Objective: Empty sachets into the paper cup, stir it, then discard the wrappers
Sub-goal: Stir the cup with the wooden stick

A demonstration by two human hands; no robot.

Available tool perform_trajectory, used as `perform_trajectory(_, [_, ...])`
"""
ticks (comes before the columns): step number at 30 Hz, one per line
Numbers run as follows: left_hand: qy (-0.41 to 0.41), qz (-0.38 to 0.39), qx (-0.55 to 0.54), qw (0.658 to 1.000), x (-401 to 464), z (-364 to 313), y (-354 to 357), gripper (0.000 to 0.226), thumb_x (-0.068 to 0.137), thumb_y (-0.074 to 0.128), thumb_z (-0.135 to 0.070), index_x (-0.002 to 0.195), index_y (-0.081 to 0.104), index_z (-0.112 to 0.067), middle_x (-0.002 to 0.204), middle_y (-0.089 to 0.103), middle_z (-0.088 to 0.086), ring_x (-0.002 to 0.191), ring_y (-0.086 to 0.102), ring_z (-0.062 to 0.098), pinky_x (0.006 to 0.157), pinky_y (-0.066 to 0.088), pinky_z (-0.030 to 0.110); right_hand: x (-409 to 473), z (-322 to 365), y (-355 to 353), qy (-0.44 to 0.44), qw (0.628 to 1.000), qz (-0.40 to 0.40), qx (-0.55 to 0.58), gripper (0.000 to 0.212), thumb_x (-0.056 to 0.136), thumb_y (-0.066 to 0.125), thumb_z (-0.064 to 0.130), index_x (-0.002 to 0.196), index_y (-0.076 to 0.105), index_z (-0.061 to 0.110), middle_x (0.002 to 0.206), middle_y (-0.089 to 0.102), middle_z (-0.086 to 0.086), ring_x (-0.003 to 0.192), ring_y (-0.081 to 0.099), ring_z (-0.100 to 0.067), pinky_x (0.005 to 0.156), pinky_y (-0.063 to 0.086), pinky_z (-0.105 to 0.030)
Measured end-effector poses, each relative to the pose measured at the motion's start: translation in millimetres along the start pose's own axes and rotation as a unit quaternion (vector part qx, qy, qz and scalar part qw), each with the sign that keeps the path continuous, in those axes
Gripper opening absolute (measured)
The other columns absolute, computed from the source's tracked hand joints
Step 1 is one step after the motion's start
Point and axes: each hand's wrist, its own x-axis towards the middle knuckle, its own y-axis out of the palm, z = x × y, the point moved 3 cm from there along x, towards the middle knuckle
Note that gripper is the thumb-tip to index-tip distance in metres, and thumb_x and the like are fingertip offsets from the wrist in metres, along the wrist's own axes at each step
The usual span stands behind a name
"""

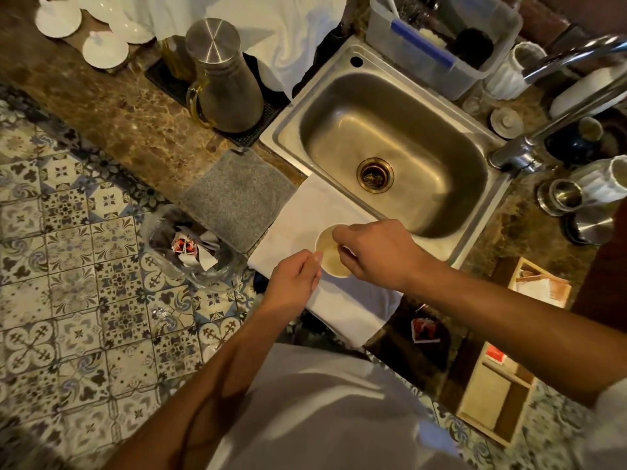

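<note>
A: Your left grip [294,278] is curled nearly closed, fingertips pinched at the near-left rim of the paper cup [334,252]. Whether it holds the rim or something small there, I cannot tell.

B: And left of that grip?

A: A bin lined with clear plastic [190,247] stands on the tiled floor [68,266], with torn red-and-white wrappers [185,247] inside. Beyond the bin, a grey cloth [237,195] lies on the table [135,130].

B: Where is the cup itself?

A: Between your two grips, on a white cloth [339,307] at the table's edge, just in front of the steel sink [390,147]. Pale brown liquid shows inside it.

B: The right grip?

A: Your right grip [376,254] hangs over the cup's far-right rim, fingers bent down and drawn together over the opening. It may hold a stirrer, but the fingers hide it, so I cannot tell.

B: Anything nearer you than that grip?

A: A red sachet [424,330] lies on the dark table, below and right of the white cloth. Further right is a wooden box [502,401] with compartments.
</note>
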Motion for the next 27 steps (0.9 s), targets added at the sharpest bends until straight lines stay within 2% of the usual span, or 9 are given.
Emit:
perform_trajectory(3, [0.003, 0.015, -0.014, 1.000, -1, 0, -1, 0.045, 0.106, 0.046, -0.027, 0.078, 0.045, 0.007, 0.062, 0.042, 0.010, 0.055, 0.037, 0.013, 0.053, 0.034, 0.028, 3, 1, 3, 0.015, 1.000, 0.016, -0.010, 0.016, 0.088, 0.051, 0.032, 0.082, 0.058, 0.019, 0.068, 0.065, 0.000, 0.052, 0.058, -0.029, 0.047, 0.026, -0.026])
perform_trajectory(7, [0.001, 0.041, -0.025, 0.999, 0, -3, -3, 0.045, 0.105, 0.047, -0.029, 0.079, 0.045, 0.007, 0.064, 0.039, 0.013, 0.054, 0.034, 0.013, 0.051, 0.032, 0.027, 10, 1, 3, 0.021, 0.997, 0.066, -0.020, 0.020, 0.091, 0.048, 0.030, 0.079, 0.058, 0.018, 0.066, 0.065, -0.002, 0.052, 0.057, -0.030, 0.047, 0.041, -0.031])
perform_trajectory(10, [-0.014, 0.060, -0.042, 0.997, 1, -5, -6, 0.045, 0.106, 0.046, -0.029, 0.080, 0.046, 0.008, 0.063, 0.038, 0.014, 0.049, 0.033, 0.012, 0.048, 0.029, 0.025, 14, -1, -4, 0.033, 0.996, 0.071, -0.042, 0.023, 0.094, 0.047, 0.031, 0.081, 0.062, 0.018, 0.066, 0.065, -0.003, 0.053, 0.058, -0.030, 0.049, 0.048, -0.032])
perform_trajectory(13, [-0.022, 0.065, -0.047, 0.997, 0, -6, -5, 0.041, 0.106, 0.044, -0.027, 0.080, 0.048, 0.005, 0.058, 0.037, 0.014, 0.044, 0.033, 0.010, 0.045, 0.028, 0.025, 19, -4, -10, 0.038, 0.994, 0.076, -0.074, 0.025, 0.097, 0.049, 0.027, 0.087, 0.067, 0.013, 0.073, 0.068, -0.008, 0.059, 0.061, -0.035, 0.051, 0.043, -0.032])
perform_trajectory(15, [-0.032, 0.065, -0.058, 0.996, -1, -6, -4, 0.037, 0.107, 0.044, -0.026, 0.081, 0.050, -0.001, 0.056, 0.037, 0.011, 0.042, 0.033, 0.010, 0.044, 0.028, 0.025, 23, -4, -14, 0.038, 0.987, 0.118, -0.102, 0.024, 0.098, 0.050, 0.025, 0.092, 0.068, 0.012, 0.082, 0.070, -0.009, 0.067, 0.064, -0.036, 0.055, 0.040, -0.032])
perform_trajectory(18, [-0.041, 0.063, -0.068, 0.995, 1, -6, -3, 0.035, 0.107, 0.044, -0.027, 0.081, 0.051, -0.004, 0.056, 0.039, 0.010, 0.042, 0.034, 0.012, 0.043, 0.029, 0.025, 23, -4, -18, 0.002, 0.977, 0.181, -0.116, 0.022, 0.097, 0.051, 0.024, 0.099, 0.069, 0.011, 0.089, 0.072, -0.010, 0.074, 0.067, -0.035, 0.060, 0.046, -0.034])
perform_trajectory(21, [-0.041, 0.064, -0.065, 0.995, 2, -3, -4, 0.036, 0.106, 0.045, -0.029, 0.081, 0.052, -0.003, 0.056, 0.041, 0.010, 0.043, 0.035, 0.014, 0.043, 0.031, 0.026, 14, -3, -18, -0.023, 0.969, 0.215, -0.117, 0.019, 0.091, 0.055, 0.024, 0.097, 0.069, 0.012, 0.086, 0.071, -0.010, 0.070, 0.064, -0.033, 0.061, 0.050, -0.034])
perform_trajectory(27, [-0.051, 0.065, -0.088, 0.993, 2, 0, -3, 0.036, 0.106, 0.046, -0.029, 0.079, 0.050, -0.005, 0.052, 0.035, 0.006, 0.042, 0.030, 0.013, 0.044, 0.026, 0.026, 2, 4, -15, -0.036, 0.974, 0.214, -0.065, 0.020, 0.091, 0.054, 0.026, 0.099, 0.068, 0.014, 0.087, 0.070, -0.012, 0.075, 0.066, -0.037, 0.059, 0.044, -0.034])
